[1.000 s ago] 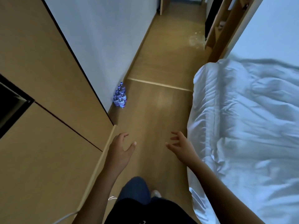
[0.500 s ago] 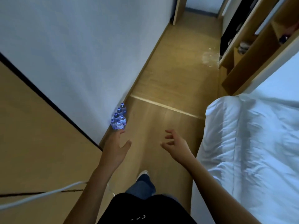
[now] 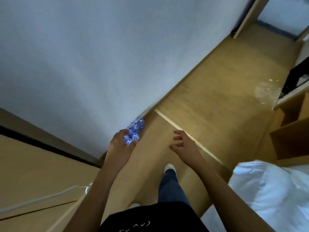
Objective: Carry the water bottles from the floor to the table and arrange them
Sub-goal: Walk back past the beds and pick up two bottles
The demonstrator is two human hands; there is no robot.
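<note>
Several small clear water bottles [image 3: 136, 129] with blue labels stand in a tight cluster on the wooden floor, against the foot of the white wall. My left hand [image 3: 119, 145] reaches out in front of the cluster, with its fingers and thumb spread either side of the nearest bottle [image 3: 128, 141]. I cannot tell whether it touches that bottle. My right hand [image 3: 184, 145] hovers to the right over bare floor, fingers spread and holding nothing. No table is in view.
A white wall [image 3: 83, 64] and a wooden cabinet [image 3: 33, 173] line the left side. A white cable [image 3: 41, 199] runs across the cabinet. The bed with white bedding [image 3: 267, 195] fills the lower right. A wooden shelf unit [image 3: 292, 131] stands at the right.
I have stepped forward and the view has tilted. The bottles are nearer, and my left hand has moved up from below the cluster to overlap its nearest bottles. My right hand stays spread.
</note>
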